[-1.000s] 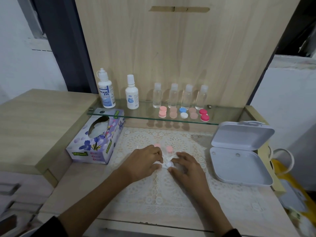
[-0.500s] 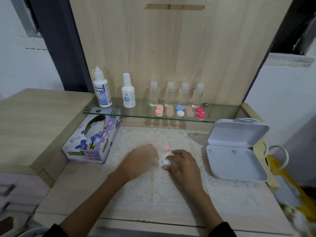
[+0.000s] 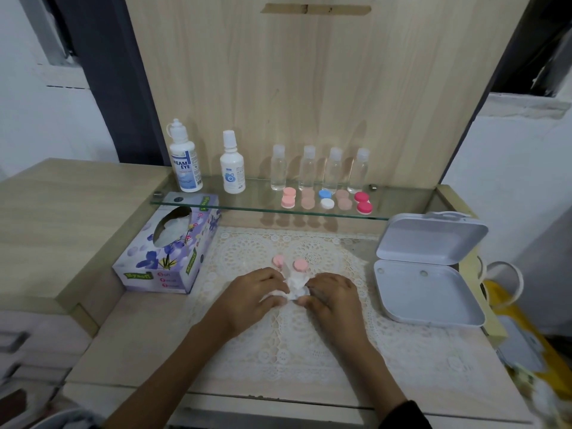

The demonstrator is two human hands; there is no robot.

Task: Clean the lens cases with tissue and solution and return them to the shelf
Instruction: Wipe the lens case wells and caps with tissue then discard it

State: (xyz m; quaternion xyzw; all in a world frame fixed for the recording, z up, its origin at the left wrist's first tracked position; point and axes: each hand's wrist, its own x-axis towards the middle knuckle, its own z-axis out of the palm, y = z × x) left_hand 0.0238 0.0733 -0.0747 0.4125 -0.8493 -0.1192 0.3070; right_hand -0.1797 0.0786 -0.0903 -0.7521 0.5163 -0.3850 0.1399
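desk (image 3: 130,345): lace mat (image 3: 309,351), tissue box (image 3: 167,258), open case (image 3: 427,286) | glass shelf (image 3: 263,209): bottles, lens cases (image 3: 325,200)

Legible text on the items around the glass shelf (image 3: 402,209). The tall white bottle (image 3: 184,164) at the shelf's left end carries a label reading "REAM EYE" in blue capitals, its first letter cut off at the bottle's edge. The second white bottle (image 3: 232,170), just right of it, bears a blue round emblem and unreadable small print. The tissue box (image 3: 168,257) below the shelf's left end shows a green brand tag, too blurred to read.
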